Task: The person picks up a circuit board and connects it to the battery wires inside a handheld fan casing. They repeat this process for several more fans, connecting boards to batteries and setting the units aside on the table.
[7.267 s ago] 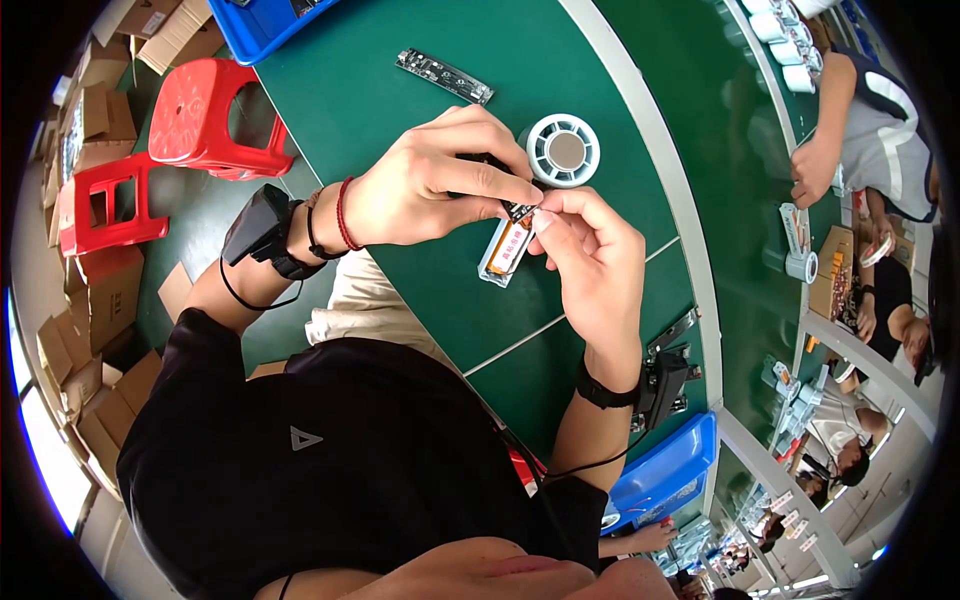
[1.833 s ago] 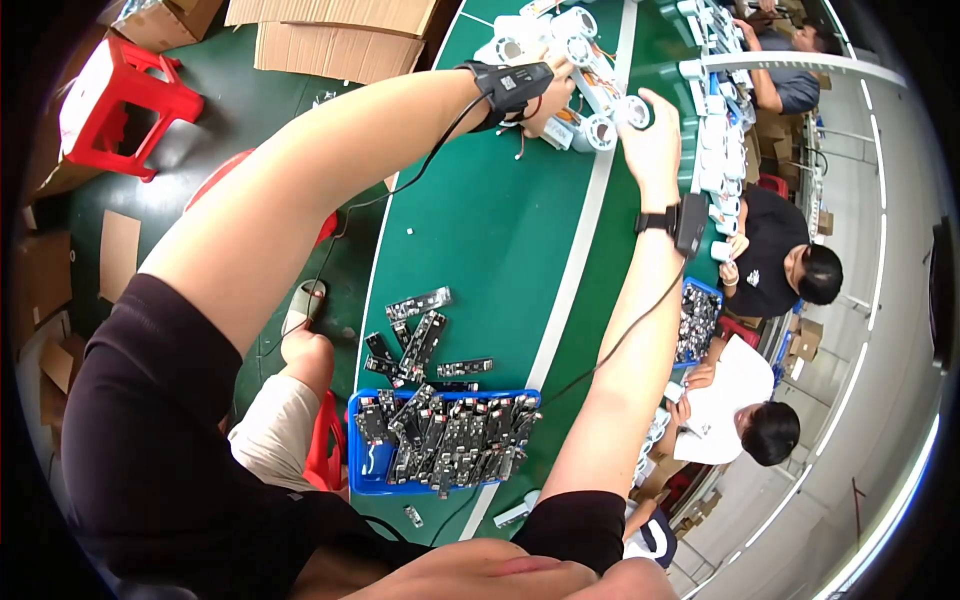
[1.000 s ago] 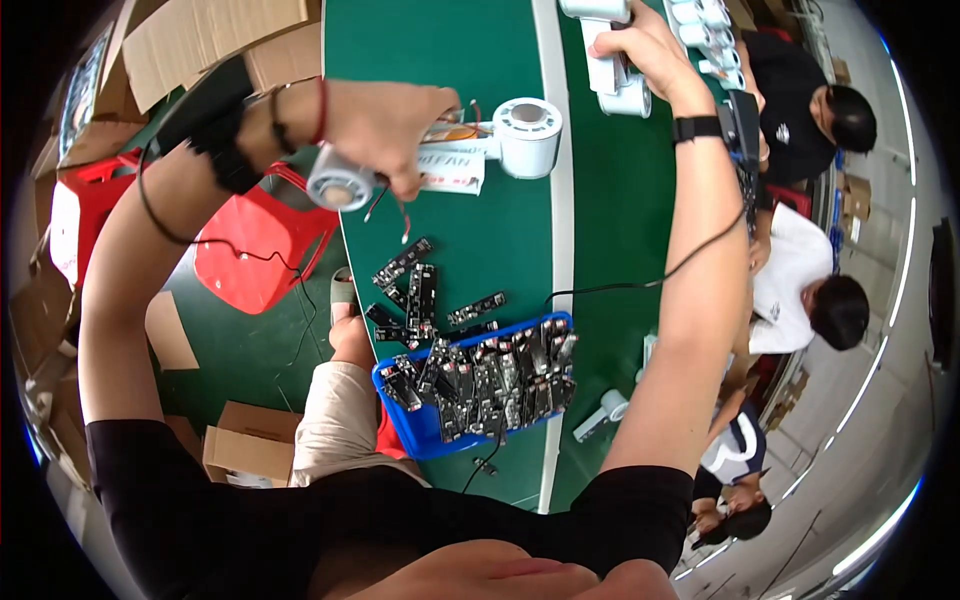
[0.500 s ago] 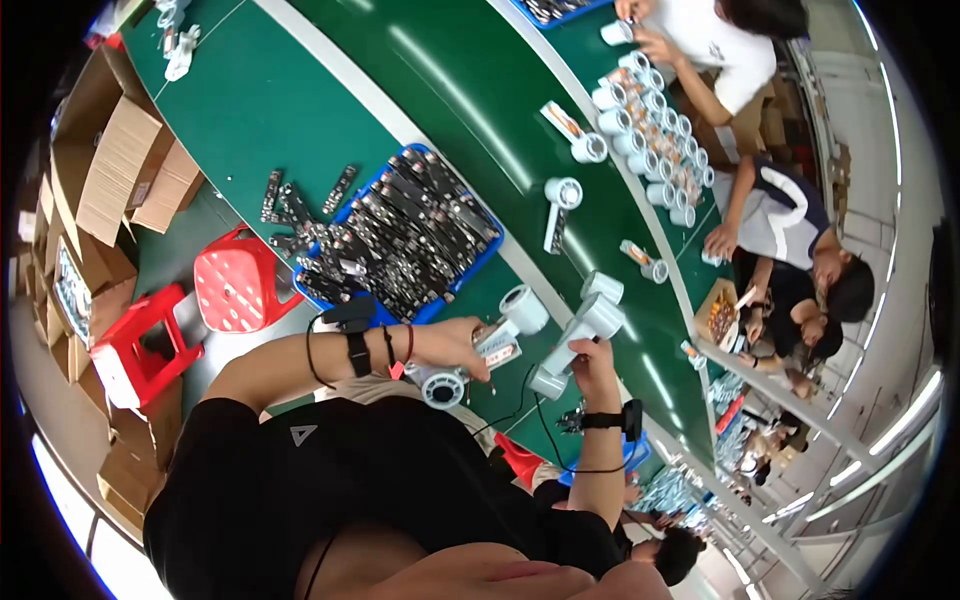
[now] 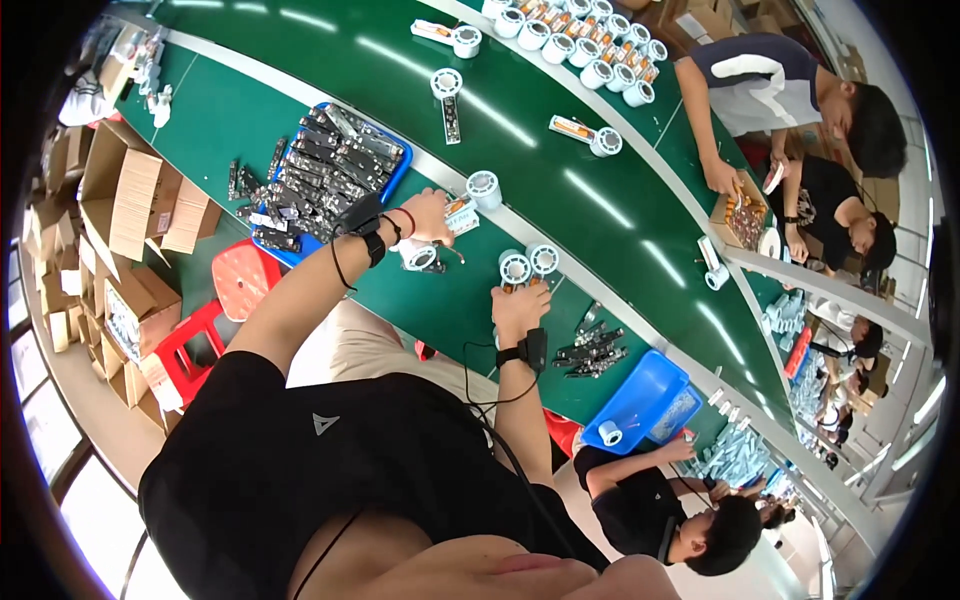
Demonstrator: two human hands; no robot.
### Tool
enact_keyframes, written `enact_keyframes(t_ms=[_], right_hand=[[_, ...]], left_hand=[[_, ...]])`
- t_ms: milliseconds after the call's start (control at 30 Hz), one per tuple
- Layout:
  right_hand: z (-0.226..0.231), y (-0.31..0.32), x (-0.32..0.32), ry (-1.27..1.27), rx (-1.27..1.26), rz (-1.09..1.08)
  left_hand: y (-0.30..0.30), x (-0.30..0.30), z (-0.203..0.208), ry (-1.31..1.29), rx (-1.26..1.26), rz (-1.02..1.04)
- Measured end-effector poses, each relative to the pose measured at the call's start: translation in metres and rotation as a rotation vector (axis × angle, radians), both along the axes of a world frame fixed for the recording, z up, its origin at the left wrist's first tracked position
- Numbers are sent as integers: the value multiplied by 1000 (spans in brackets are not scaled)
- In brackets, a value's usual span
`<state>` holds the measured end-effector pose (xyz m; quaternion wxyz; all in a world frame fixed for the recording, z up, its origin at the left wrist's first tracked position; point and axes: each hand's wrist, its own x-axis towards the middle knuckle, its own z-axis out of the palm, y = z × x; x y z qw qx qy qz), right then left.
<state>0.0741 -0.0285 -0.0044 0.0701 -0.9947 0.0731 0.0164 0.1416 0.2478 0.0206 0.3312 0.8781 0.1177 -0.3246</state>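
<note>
My left hand [image 5: 424, 216] is closed round the handle of a white plastic housing [image 5: 484, 188] with a round, cup-shaped head. Another round white head [image 5: 418, 257] shows just below that hand, its handle hidden. Two more round-headed housings [image 5: 515, 268] stand side by side at my right hand [image 5: 519, 310], which is closed on them from the near side; their handles are mostly covered by my fingers. Left of my left hand lies a blue tray [image 5: 405, 165] heaped with narrow black circuit-board strips [image 5: 330, 165].
Loose strips [image 5: 592, 350] lie right of my right hand, before a blue bin [image 5: 635, 400]. Beyond a pale rail, housings rest on the green belt [image 5: 510, 120]. A co-worker [image 5: 760, 90] works across it. Red stools [image 5: 245, 280] and cartons [image 5: 150, 310] stand at left.
The view has turned. My right hand has come closer to my left, and its two housings now show their round heads facing up. The left hand stays at the housing beside the tray.
</note>
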Motion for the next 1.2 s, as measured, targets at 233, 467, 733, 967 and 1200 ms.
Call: enact_keyframes(t_ms=[233,467,733,967,1200], right_hand=[[90,-28,101,844,212,330],[66,86,326,-211,-117,735],[70,42,321,103,311,512],[76,-101,82,303,472,-140],[50,-122,82,892,387,295]], left_hand=[[4,-22,5,-126,341,27],[-14,-12,32,-280,586,193],[173,199,54,-793,663,34],[267,294,-37,-451,936,-289],[170,169,69,-735,393,-58]])
